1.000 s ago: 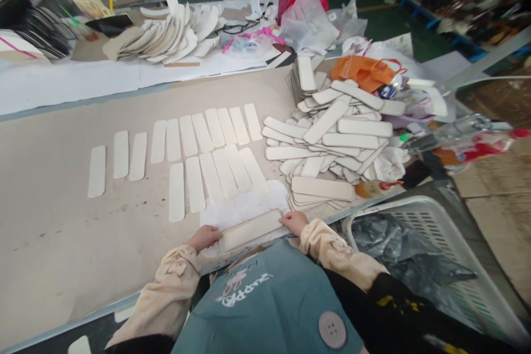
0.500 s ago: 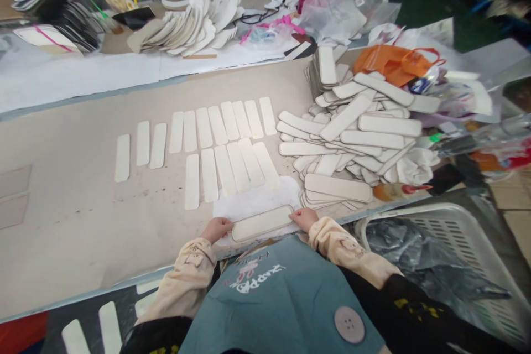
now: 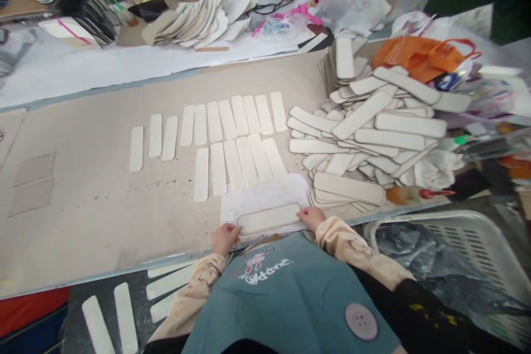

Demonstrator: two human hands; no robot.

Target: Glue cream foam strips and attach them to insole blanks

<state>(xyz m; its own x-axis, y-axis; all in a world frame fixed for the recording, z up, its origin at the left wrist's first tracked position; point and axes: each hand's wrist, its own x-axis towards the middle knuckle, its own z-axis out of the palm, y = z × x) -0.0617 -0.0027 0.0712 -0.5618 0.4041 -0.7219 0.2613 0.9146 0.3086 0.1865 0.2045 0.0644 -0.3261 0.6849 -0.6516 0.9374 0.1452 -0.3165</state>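
Observation:
A long white strip with rounded corners and a dark edge point(image 3: 269, 218) lies at the table's near edge, over a white paper sheet point(image 3: 265, 199). My left hand point(image 3: 226, 237) pinches its left end, fingers closed. At the other end, my right hand point(image 3: 312, 217) grips the right corner between thumb and fingers. Just beyond the sheet are two rows of thin cream strips point(image 3: 201, 174), laid side by side. Close to my right hand sits a small stack of dark-edged strips point(image 3: 349, 188).
A large jumbled heap of strips point(image 3: 365, 133) covers the right side, with an orange bag point(image 3: 418, 58) behind. A glue bottle with a red tip point(image 3: 409, 194) lies near the right edge. Below stands a white plastic basket point(image 3: 468, 227). Curved white pieces point(image 3: 211, 14) are piled at the back.
The whole view has shifted, so the table's contents appear further right. Both hands stay on the ends of the same strip, which has hardly moved on the sheet.

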